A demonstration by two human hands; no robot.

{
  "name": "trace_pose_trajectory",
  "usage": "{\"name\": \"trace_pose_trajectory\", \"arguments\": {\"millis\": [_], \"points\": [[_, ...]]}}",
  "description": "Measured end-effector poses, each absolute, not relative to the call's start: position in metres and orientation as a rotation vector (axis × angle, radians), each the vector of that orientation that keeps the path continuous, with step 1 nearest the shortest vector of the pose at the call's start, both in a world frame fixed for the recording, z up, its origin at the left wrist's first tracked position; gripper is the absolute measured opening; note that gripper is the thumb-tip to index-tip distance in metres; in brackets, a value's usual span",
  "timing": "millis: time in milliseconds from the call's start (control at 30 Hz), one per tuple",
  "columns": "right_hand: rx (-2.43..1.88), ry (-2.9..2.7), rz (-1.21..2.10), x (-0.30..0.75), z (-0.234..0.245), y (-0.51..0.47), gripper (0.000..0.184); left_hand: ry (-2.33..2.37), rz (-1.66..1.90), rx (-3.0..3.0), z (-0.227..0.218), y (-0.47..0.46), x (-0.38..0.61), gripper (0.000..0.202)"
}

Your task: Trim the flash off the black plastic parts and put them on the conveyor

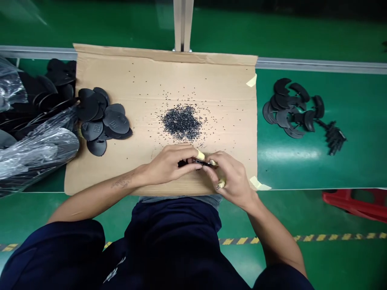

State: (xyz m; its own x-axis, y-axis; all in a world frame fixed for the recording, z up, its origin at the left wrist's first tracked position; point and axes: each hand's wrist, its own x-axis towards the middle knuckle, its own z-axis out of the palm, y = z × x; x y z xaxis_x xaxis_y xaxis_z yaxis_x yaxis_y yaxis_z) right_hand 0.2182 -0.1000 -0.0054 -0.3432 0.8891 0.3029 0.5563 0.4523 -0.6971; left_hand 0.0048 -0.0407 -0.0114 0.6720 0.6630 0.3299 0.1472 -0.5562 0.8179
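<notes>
Close to the cardboard's front edge, my left hand (177,162) and my right hand (231,175) meet over a small black part (203,163). Fingers of both hands pinch it, and they hide most of its shape. Yellow tape wraps some of my fingertips. Just beyond my hands lies a heap of tiny black pieces (182,122), with stray ones scattered around it. To the left, black oval discs (116,122) overlap in a loose pile on the cardboard sheet (145,161).
Clear plastic bags (45,157) with more black discs crowd the left side. On the green table (290,165) at right lie curved black pieces (282,119) and a bunch of thin black parts (335,139). A metal post (182,26) rises behind. A red stool (353,203) stands at lower right.
</notes>
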Motion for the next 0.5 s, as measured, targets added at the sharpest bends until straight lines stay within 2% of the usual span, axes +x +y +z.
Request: {"name": "trace_pose_trajectory", "arguments": {"millis": [167, 300, 500], "points": [[-1.278, -1.726, 0.890, 0.205, 0.005, -0.099, 0.007, 0.730, 0.920, 1.867, -0.014, -0.044, 0.004, 0.013], [-1.269, -1.578, 1.017, 0.199, 0.012, -0.097, 0.012, 0.717, 0.996, 1.781, -0.013, -0.043, 0.003, 0.012], [-1.283, -1.579, 1.026, 0.197, 0.010, -0.098, 0.014, 0.699, 1.021, 1.761, -0.012, -0.045, 0.003, 0.014]]}}
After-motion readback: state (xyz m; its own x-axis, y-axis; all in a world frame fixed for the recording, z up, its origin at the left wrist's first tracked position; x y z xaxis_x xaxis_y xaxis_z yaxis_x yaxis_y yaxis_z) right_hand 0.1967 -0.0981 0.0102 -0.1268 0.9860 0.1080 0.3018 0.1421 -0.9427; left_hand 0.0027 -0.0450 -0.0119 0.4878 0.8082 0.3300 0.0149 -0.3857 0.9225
